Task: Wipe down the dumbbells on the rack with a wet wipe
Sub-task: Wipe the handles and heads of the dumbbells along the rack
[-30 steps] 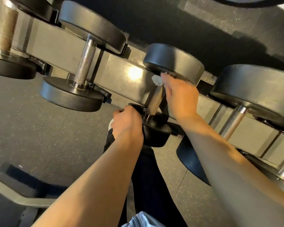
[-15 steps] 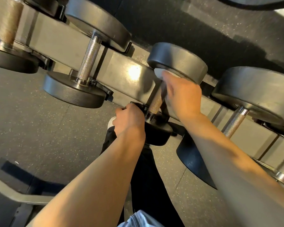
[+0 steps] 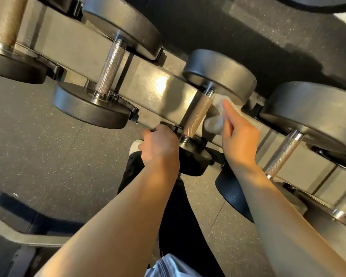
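Speckled dark rubber floor point(image 3: 48, 148) lies below a grey metal rack point(image 3: 148, 84) of dumbbells. The left hand point(image 3: 158, 146) curls over the middle dumbbell point(image 3: 218, 76)'s near head; the right hand point(image 3: 238, 134) pinches a white wet wipe point(image 3: 214, 120) beside its handle.

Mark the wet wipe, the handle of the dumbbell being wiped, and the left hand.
wet wipe point(image 3: 214, 121): head view, on its bunched lower part.
dumbbell handle point(image 3: 198, 115): head view, mid knurled grip.
left hand point(image 3: 160, 144): head view, back of the hand.
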